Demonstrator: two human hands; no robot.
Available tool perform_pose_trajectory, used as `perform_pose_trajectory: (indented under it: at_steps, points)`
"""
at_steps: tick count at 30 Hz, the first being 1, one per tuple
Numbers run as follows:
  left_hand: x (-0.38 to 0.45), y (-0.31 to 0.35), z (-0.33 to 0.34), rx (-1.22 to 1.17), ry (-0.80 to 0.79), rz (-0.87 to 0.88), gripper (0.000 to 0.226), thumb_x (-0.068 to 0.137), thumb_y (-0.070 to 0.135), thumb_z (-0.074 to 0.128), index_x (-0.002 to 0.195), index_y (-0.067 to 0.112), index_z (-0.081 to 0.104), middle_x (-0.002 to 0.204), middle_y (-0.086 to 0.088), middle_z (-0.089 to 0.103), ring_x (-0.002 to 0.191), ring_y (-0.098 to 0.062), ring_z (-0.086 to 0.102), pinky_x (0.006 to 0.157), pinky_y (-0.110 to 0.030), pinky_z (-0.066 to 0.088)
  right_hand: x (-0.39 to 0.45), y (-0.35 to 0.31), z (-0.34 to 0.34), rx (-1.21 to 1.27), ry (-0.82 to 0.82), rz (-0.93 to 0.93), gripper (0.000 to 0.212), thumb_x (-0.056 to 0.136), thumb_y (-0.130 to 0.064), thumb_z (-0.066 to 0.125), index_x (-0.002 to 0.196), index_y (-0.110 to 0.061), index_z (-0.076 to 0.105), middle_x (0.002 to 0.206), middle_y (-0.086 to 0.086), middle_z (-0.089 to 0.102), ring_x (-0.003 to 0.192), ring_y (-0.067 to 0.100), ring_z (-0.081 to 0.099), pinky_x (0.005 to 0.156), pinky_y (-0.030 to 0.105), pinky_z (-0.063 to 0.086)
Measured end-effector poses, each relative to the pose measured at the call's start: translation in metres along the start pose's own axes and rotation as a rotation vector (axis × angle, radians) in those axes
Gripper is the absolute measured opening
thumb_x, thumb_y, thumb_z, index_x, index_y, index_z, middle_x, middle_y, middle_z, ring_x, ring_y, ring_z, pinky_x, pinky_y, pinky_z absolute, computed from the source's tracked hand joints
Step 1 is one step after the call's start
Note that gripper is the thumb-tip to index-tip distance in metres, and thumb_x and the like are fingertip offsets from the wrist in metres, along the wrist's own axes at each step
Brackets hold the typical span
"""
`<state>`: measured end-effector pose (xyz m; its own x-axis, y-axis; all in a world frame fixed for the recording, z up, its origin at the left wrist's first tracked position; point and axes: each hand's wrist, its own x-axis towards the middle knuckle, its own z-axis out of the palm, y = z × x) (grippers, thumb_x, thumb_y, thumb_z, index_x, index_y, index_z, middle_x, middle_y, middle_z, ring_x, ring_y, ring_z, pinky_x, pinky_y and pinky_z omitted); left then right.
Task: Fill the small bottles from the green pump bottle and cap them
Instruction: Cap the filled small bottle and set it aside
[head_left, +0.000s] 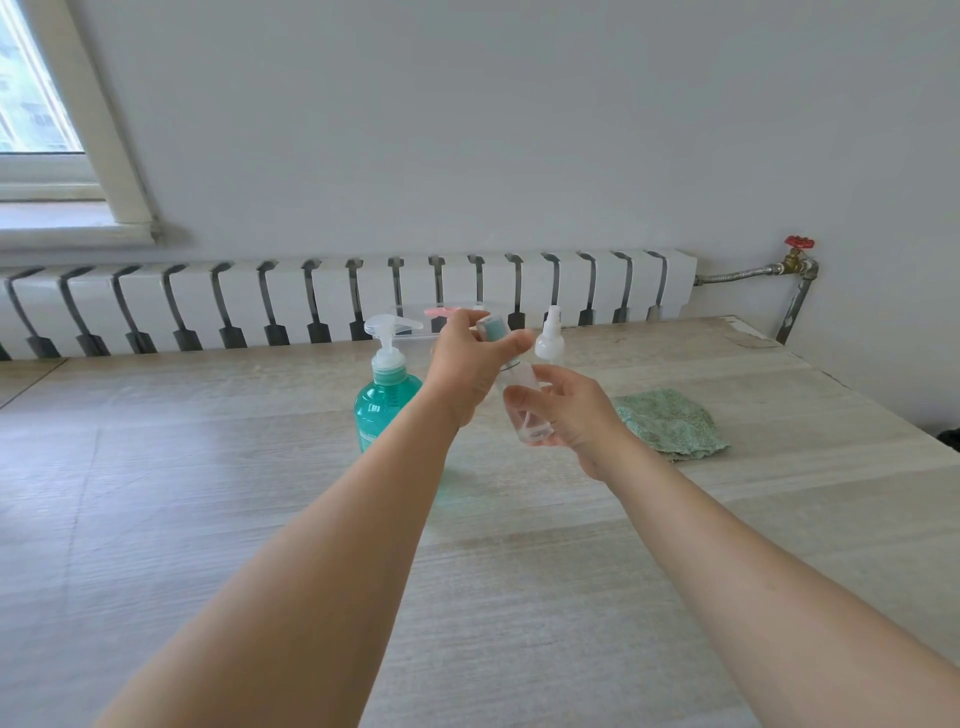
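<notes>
A small clear plastic bottle (525, 410), slim and nearly empty, is held above the middle of the tabletop (260, 493) in the right hand (569, 415), whose grip is curled round its lower body. The left hand (470, 364) pinches a small teal-filled bottle (491, 328) over its neck. Just left stands the green pump bottle (382, 400), translucent teal with a clear pump head. A frosted white spray bottle (550, 340) stands behind, toward the far edge. A crumpled green speckled cloth (670, 423) lies to the right on the pale wood-grain surface.
</notes>
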<state>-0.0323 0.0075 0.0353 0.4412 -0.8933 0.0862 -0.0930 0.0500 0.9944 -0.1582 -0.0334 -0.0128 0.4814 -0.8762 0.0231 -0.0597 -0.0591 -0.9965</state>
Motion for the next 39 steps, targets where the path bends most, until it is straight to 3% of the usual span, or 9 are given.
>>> perform_pose_trajectory:
  at_steps: [5, 9, 17, 21, 25, 27, 32, 36, 39]
  points:
    - [0.0, 0.004, 0.0, -0.047, -0.068, -0.039, 0.051, 0.082, 0.004, 0.058, 0.13, 0.01, 0.044, 0.115, -0.011, 0.057, 0.102, -0.022, 0.057, 0.094, -0.041, 0.049, -0.002, 0.0, 0.0, 0.014, -0.013, 0.008, 0.045, 0.076, -0.026, 0.077, 0.118, -0.018, 0.062, 0.095, 0.005, 0.07, 0.08, 0.019, 0.069, 0.062, 0.032, 0.056]
    - [0.0, 0.003, 0.001, -0.018, -0.002, -0.033, 0.062, 0.074, 0.022, 0.076, 0.125, 0.012, 0.042, 0.109, -0.005, 0.057, 0.092, -0.016, 0.059, 0.083, -0.032, 0.05, -0.002, -0.003, 0.0, 0.009, -0.01, 0.003, 0.047, 0.076, -0.028, 0.077, 0.12, -0.018, 0.061, 0.099, 0.004, 0.07, 0.085, 0.019, 0.069, 0.064, 0.032, 0.057]
    - [0.0, 0.008, 0.003, -0.037, -0.063, -0.029, 0.031, 0.08, 0.009, 0.063, 0.109, 0.013, 0.053, 0.103, -0.006, 0.058, 0.094, -0.021, 0.057, 0.087, -0.039, 0.05, -0.002, -0.004, -0.004, 0.016, 0.014, 0.006, 0.049, 0.076, -0.027, 0.078, 0.12, -0.017, 0.061, 0.101, 0.007, 0.07, 0.086, 0.021, 0.069, 0.063, 0.032, 0.057]
    - [0.001, 0.007, 0.003, 0.001, 0.039, -0.007, 0.053, 0.073, 0.023, 0.077, 0.116, 0.009, 0.05, 0.102, -0.003, 0.061, 0.09, -0.015, 0.06, 0.077, -0.028, 0.049, -0.001, -0.006, -0.004, 0.021, 0.015, -0.001, 0.047, 0.076, -0.027, 0.078, 0.119, -0.018, 0.062, 0.099, 0.006, 0.07, 0.084, 0.019, 0.07, 0.061, 0.031, 0.057]
    - [0.001, 0.011, 0.002, -0.039, -0.048, -0.029, 0.047, 0.081, 0.001, 0.062, 0.126, 0.005, 0.049, 0.116, -0.012, 0.058, 0.106, -0.027, 0.058, 0.091, -0.042, 0.05, -0.001, -0.006, -0.006, 0.022, 0.021, -0.007, 0.041, 0.078, -0.026, 0.076, 0.116, -0.017, 0.064, 0.098, 0.01, 0.069, 0.082, 0.021, 0.067, 0.069, 0.04, 0.059]
    - [0.002, 0.012, 0.004, -0.026, -0.087, -0.049, 0.051, 0.081, 0.008, 0.063, 0.128, 0.008, 0.045, 0.119, -0.009, 0.056, 0.105, -0.023, 0.056, 0.092, -0.042, 0.049, -0.001, -0.005, -0.007, 0.017, 0.022, -0.012, 0.041, 0.077, -0.026, 0.076, 0.115, -0.018, 0.064, 0.098, 0.009, 0.07, 0.082, 0.022, 0.067, 0.072, 0.042, 0.058]
    - [0.001, 0.009, 0.004, 0.013, 0.009, -0.019, 0.04, 0.074, 0.018, 0.075, 0.108, 0.009, 0.054, 0.098, -0.004, 0.062, 0.093, -0.02, 0.061, 0.088, -0.036, 0.052, 0.001, -0.004, -0.005, 0.031, 0.01, -0.013, 0.039, 0.076, -0.027, 0.077, 0.113, -0.02, 0.065, 0.091, 0.004, 0.071, 0.076, 0.016, 0.068, 0.065, 0.033, 0.059]
    - [0.002, 0.011, 0.002, -0.099, -0.076, -0.054, 0.049, 0.08, -0.004, 0.063, 0.126, 0.003, 0.048, 0.11, -0.012, 0.062, 0.103, -0.024, 0.06, 0.094, -0.042, 0.05, 0.0, -0.003, -0.005, 0.023, 0.006, -0.024, 0.035, 0.079, -0.025, 0.075, 0.112, -0.022, 0.065, 0.093, 0.006, 0.069, 0.074, 0.013, 0.066, 0.062, 0.026, 0.057]
    - [0.003, 0.011, 0.004, -0.043, -0.063, -0.058, 0.058, 0.076, 0.009, 0.072, 0.126, 0.009, 0.044, 0.114, -0.008, 0.058, 0.1, -0.021, 0.059, 0.092, -0.038, 0.05, 0.0, -0.004, -0.003, 0.017, 0.028, -0.044, 0.039, 0.08, -0.026, 0.074, 0.117, -0.018, 0.063, 0.091, 0.006, 0.069, 0.068, 0.01, 0.064, 0.057, 0.021, 0.054]
